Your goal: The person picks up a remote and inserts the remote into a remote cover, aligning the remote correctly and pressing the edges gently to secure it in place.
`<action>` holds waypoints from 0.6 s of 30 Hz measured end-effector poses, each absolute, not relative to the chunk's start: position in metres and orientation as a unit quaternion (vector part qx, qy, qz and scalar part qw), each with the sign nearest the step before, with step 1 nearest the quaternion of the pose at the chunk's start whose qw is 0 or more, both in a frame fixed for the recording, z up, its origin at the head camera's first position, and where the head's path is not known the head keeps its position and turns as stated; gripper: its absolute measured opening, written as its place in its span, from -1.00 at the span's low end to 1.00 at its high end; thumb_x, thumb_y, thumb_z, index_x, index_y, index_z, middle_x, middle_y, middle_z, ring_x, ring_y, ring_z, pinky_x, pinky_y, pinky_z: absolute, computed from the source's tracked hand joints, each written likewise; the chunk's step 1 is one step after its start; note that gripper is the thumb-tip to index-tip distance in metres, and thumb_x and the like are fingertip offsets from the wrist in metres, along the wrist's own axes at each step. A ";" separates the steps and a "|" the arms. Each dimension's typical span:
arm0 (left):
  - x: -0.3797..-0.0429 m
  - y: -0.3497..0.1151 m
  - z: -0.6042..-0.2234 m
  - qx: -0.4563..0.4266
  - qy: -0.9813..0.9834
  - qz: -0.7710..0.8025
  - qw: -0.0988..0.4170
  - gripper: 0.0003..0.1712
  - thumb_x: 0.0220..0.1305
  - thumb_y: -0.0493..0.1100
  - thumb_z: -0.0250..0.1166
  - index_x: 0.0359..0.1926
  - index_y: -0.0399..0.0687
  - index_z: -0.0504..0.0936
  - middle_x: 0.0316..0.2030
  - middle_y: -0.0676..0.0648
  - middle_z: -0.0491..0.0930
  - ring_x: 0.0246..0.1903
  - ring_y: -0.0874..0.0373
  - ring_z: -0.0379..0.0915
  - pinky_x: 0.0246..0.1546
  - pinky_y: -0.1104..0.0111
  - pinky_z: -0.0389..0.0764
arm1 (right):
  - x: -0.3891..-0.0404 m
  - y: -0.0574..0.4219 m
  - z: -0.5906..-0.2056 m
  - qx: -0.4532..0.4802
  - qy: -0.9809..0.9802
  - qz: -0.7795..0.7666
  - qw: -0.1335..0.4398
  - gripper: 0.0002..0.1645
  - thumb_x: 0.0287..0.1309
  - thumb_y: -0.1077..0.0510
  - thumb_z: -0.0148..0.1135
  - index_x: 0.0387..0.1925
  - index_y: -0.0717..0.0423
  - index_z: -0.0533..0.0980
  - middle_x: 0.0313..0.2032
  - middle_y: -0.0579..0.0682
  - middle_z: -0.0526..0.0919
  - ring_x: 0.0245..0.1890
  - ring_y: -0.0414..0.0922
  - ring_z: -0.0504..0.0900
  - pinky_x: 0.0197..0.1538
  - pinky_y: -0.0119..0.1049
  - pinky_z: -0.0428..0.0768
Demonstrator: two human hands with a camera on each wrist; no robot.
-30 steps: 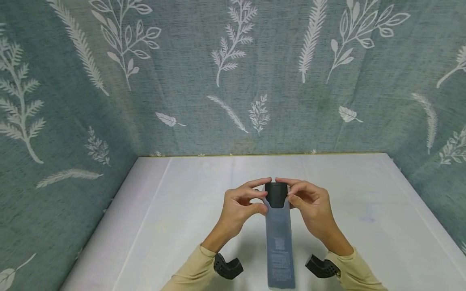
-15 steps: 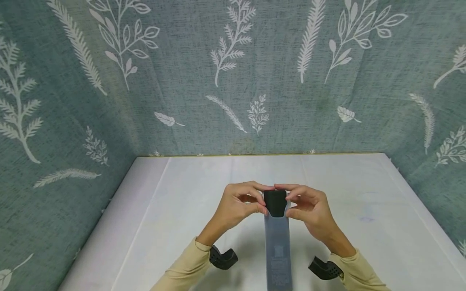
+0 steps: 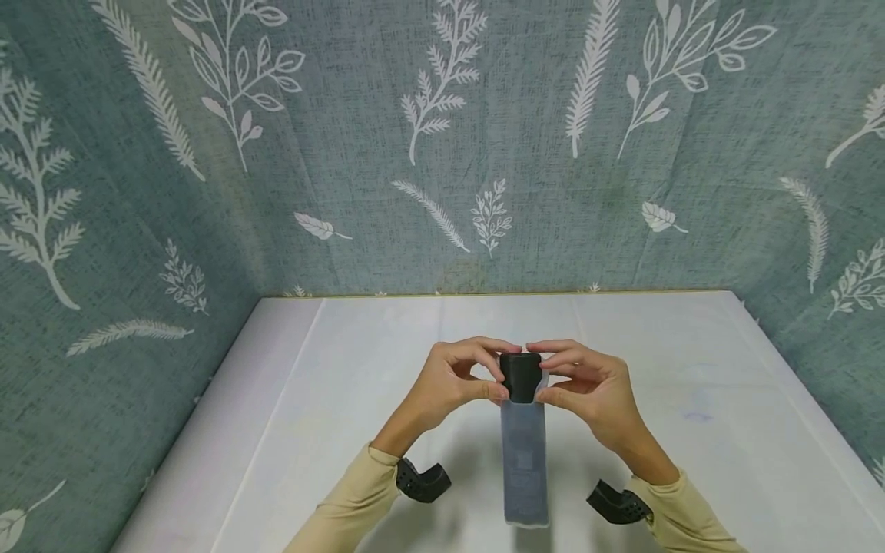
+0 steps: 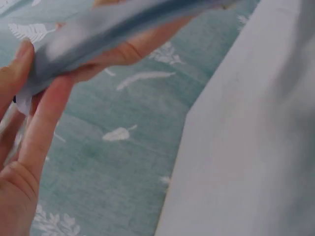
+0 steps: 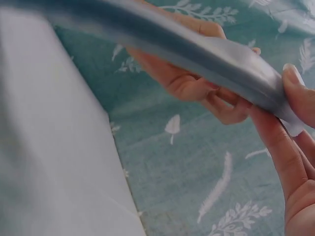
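Note:
A long, slim, remote-like object is held above the white table, in a translucent blue-grey sleeve (image 3: 524,461). Its black end (image 3: 521,376) shows bare through the sleeve's opening at the top. My left hand (image 3: 459,380) pinches the left edge near that end, thumb below and fingers along the top corner. Opposite it, my right hand (image 3: 588,384) pinches the right edge, thumb at the rim of the opening. Both wrist views show the smooth sleeve (image 4: 98,42) from the side, and in the right wrist view the sleeve's lip (image 5: 295,127) stands out past the end.
The white table (image 3: 346,430) stretches out around the hands. Green-grey cloth (image 3: 359,138) printed with white leaves hangs behind it and along both sides. Each wrist wears a black device (image 3: 423,481).
The sleeved object dips towards me, then rises and tilts, so its lower end comes back into view and it looks shorter. Both hands keep their pinch at the black end.

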State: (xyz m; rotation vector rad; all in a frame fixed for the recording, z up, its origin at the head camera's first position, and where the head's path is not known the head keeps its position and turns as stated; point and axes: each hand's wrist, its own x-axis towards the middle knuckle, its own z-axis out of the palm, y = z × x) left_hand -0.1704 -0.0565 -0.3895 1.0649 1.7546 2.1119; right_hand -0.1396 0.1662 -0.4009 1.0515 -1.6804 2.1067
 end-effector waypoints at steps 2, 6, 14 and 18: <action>-0.169 -0.056 -0.391 0.343 0.598 0.717 0.102 -0.84 0.01 -0.43 0.41 -0.39 -0.38 0.57 0.06 -0.24 0.49 -0.06 -0.14 0.53 -0.31 0.03 0.67 | -0.140 0.167 -0.400 0.358 -0.586 0.713 0.140 -0.53 -0.25 0.67 0.31 -0.18 0.40 0.58 -0.04 0.25 0.58 -0.12 0.01 0.65 -0.26 -0.23 0.69; -0.165 -0.053 -0.394 0.303 0.612 0.725 0.093 -0.75 0.04 -0.38 0.41 -0.29 -0.32 0.51 -0.01 -0.16 0.52 -0.06 -0.11 0.53 -0.21 0.11 0.66 | -0.140 0.167 -0.397 0.354 -0.589 0.709 0.159 -0.51 -0.30 0.70 0.32 -0.19 0.43 0.58 -0.06 0.26 0.58 -0.13 0.01 0.65 -0.30 -0.22 0.69; -0.157 -0.046 -0.395 0.226 0.623 0.745 0.073 -0.65 -0.02 -0.41 0.44 -0.25 -0.27 0.45 -0.30 -0.02 0.64 -0.23 -0.02 0.56 -0.22 0.15 0.66 | -0.138 0.163 -0.393 0.345 -0.639 0.657 0.204 -0.49 -0.35 0.73 0.32 -0.20 0.45 0.58 -0.09 0.36 0.55 -0.14 -0.04 0.65 -0.32 -0.23 0.69; -0.156 -0.045 -0.396 0.195 0.631 0.748 0.063 -0.65 -0.04 -0.40 0.46 -0.27 -0.22 0.47 -0.30 -0.03 0.65 -0.28 -0.01 0.56 -0.23 0.13 0.66 | -0.129 0.157 -0.382 0.326 -0.699 0.582 0.256 -0.53 -0.39 0.70 0.37 -0.28 0.43 0.60 -0.20 0.33 0.56 -0.19 -0.09 0.62 -0.33 -0.28 0.68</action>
